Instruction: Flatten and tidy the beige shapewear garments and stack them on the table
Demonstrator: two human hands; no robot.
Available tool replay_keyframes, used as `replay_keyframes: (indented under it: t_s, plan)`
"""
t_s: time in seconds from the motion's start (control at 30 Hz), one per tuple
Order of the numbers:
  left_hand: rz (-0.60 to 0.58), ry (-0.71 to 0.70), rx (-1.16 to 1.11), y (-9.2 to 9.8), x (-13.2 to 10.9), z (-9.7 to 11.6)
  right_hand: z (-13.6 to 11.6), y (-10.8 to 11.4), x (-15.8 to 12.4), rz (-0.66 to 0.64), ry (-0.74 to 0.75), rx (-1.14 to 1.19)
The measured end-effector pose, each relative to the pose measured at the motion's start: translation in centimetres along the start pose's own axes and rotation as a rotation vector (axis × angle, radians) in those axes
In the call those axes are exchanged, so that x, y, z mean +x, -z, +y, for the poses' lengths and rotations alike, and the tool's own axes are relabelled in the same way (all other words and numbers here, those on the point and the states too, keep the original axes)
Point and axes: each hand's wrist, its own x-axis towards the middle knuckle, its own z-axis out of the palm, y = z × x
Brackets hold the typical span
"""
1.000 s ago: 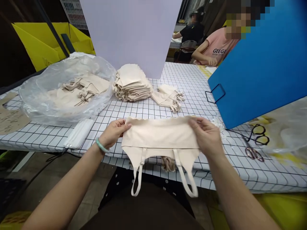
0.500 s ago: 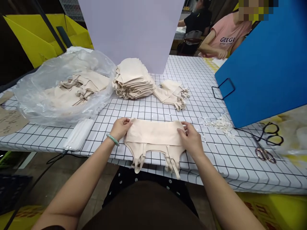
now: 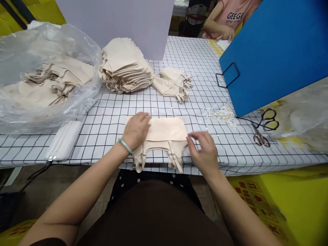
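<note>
A beige strappy garment (image 3: 166, 131) lies flat on the checked table (image 3: 107, 119) near its front edge, its straps hanging over the edge. My left hand (image 3: 135, 130) rests flat on the garment's left part, fingers stretched out, a green bracelet on the wrist. My right hand (image 3: 203, 152) hovers just right of the garment's lower right corner, fingers loosely curled and apart, holding nothing that I can see.
A stack of folded beige garments (image 3: 125, 66) and a loose one (image 3: 173, 83) lie behind. A clear plastic bag of garments (image 3: 38, 78) sits at left, a white power bank (image 3: 64, 140) beside it. Scissors (image 3: 263, 130), white scraps (image 3: 221, 112) and a blue board (image 3: 276, 51) are at right. Another person sits beyond.
The garment went from held up between both hands to laid flat on the table. My left hand now presses on it; my right hand has let go and moved off its right edge.
</note>
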Motion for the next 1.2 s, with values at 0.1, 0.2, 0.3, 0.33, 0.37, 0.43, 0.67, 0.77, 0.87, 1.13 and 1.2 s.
replay_keyframes:
  t_s: [0.1,0.2,0.3,0.33,0.37,0.43,0.67,0.77,0.87,1.13,1.2]
  plan:
    - [-0.293,-0.257,-0.001,-2.0,2.5,3.5,-1.6,1.9,-5.1,-0.143,-0.043,0.096]
    - [-0.473,-0.323,0.070,-4.0,4.3,5.2,-2.2,1.5,-9.1,-0.156,-0.153,0.059]
    - [-0.527,-0.311,0.119,-5.3,4.8,5.4,-1.9,0.6,-10.6,-0.136,-0.194,0.100]
    - [-0.525,-0.310,0.129,-5.6,4.7,5.4,-1.7,0.5,-10.7,-0.134,-0.190,0.123]
    - [-0.521,-0.310,0.136,-5.8,4.7,5.3,-1.6,0.5,-10.8,-0.140,-0.181,0.140]
    - [-0.522,-0.308,0.141,-6.1,4.7,5.4,-1.4,0.7,-10.9,-0.173,-0.149,0.160]
    - [-0.314,-0.256,-0.169,-1.5,4.5,3.7,-1.2,2.0,-9.4,-0.001,-0.111,0.156]
    - [0.210,-0.099,-0.371,2.6,0.8,2.1,-1.4,1.5,-4.8,0.037,0.127,0.115]
    - [0.410,0.042,-0.399,3.8,-5.8,2.1,-2.6,-1.2,1.0,-0.232,0.397,0.091]
    - [0.106,0.097,-0.104,-3.7,-17.8,2.9,-5.4,-9.6,7.5,-0.837,0.543,-0.096]
    - [0.047,0.123,-0.156,-4.3,-18.3,2.4,-5.0,-10.4,7.2,-0.848,0.536,-0.105]
